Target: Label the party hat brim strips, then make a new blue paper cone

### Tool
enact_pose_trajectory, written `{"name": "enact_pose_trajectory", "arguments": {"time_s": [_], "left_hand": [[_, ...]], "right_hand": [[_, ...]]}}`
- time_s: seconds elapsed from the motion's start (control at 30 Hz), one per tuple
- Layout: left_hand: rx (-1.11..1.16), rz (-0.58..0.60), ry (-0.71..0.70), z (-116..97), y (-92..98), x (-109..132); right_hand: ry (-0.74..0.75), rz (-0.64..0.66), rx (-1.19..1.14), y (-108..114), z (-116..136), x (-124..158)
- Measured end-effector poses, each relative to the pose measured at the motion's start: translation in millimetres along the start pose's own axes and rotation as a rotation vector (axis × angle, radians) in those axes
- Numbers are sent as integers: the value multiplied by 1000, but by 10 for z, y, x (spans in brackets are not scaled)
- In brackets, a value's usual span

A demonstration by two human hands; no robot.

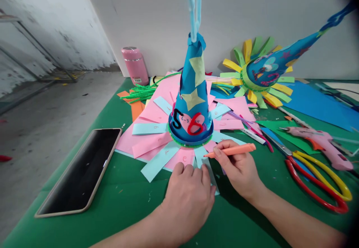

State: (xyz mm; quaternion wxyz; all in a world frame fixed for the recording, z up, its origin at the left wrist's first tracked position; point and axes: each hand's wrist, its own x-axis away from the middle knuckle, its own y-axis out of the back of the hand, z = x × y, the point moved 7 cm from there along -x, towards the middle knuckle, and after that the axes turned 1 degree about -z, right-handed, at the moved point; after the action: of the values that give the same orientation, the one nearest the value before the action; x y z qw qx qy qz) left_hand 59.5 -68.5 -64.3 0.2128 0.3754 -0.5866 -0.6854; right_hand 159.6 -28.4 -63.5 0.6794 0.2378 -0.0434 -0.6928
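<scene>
A blue paper cone hat [193,87] stands upright, with yellow-green stars, pipe-cleaner numerals and a brim of pink and light-blue strips carrying handwritten letters. My left hand [190,199] is closed, knuckles up, its curled fingers on the front strips. Their grip is partly hidden under the knuckles. A pink strip [184,156] marked with a letter sticks out just above those fingers. My right hand [238,169] pinches an orange felt-tip pen [238,149]. The pen's tip points left, at or just above a light-blue strip [200,157]; contact is unclear.
A phone [81,169] lies at left on the green tabletop [126,210]. Behind are a pink bottle [135,66], green pipe cleaners [143,92] and a second cone hat [263,72]. To the right lie red-and-yellow scissors [316,180] and a pink glue gun [322,143].
</scene>
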Motion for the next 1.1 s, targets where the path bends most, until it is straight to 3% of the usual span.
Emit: {"name": "enact_pose_trajectory", "arguments": {"time_s": [0.27,0.63,1.1], "left_hand": [[15,-60,-37,-9,37,16],[-28,-61,-62,-5,-2,31],[-42,-81,-53,-3,13,19]], "right_hand": [[88,-62,-37,62,117,-25],[-64,14,-38,-18,-56,-33],[-28,43,-14,-52,-29,-38]]}}
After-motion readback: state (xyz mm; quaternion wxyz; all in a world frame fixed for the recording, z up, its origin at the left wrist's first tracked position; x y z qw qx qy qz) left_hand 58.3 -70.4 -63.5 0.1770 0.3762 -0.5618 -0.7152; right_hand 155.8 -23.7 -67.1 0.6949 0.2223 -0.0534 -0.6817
